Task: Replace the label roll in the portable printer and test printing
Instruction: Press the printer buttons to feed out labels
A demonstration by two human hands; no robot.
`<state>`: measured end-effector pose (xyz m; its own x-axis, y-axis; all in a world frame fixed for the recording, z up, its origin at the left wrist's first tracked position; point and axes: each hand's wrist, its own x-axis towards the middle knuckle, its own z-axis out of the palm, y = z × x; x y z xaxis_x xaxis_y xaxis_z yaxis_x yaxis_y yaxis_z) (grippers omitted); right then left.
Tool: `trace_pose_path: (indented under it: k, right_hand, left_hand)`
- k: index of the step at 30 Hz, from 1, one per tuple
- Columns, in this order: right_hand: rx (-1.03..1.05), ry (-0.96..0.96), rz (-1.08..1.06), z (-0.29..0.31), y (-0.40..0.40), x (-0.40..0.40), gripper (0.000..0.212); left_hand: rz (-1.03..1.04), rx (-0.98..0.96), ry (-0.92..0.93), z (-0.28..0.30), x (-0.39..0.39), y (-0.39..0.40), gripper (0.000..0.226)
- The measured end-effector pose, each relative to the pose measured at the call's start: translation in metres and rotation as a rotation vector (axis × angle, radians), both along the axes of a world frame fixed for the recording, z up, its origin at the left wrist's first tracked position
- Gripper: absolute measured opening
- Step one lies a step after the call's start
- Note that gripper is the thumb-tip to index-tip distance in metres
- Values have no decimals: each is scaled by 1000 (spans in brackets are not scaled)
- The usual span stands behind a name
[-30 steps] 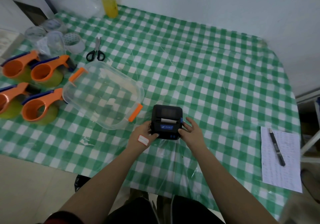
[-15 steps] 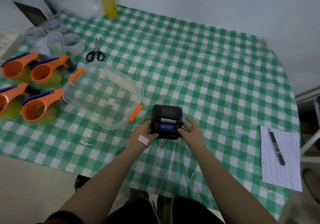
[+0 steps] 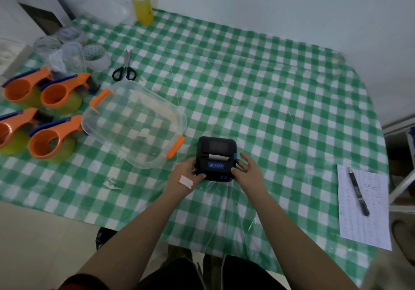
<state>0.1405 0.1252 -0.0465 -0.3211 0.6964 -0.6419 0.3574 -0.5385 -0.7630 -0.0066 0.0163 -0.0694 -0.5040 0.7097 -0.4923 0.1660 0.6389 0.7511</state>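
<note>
Printer (image 3: 216, 157) sits between left hand (image 3: 187, 174) and right hand (image 3: 248, 171), both gripping its sides

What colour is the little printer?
Black, with a blue label patch on the front, seen in the head view: printer.

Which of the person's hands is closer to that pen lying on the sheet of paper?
The right hand. It holds the printer's right side, with bare tablecloth between it and the pen further right. The left hand grips the printer's opposite side, so it is farther away.
</note>
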Motion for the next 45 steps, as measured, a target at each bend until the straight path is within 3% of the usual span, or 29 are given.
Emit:
trace_pose_path:
  k: [12,22,45]
  right_hand:
    - [20,-18,28,2,-3,4,59]
    - [243,-216,176,3,-24,7,39]
    - [309,-232,219,-5,-33,22,41]
  left_hand:
    - [-28,-15,25,6,3,-1,46]
    - [-27,5,25,12,5,-6,48]
    - [2,-28,129,20,9,-7,37]
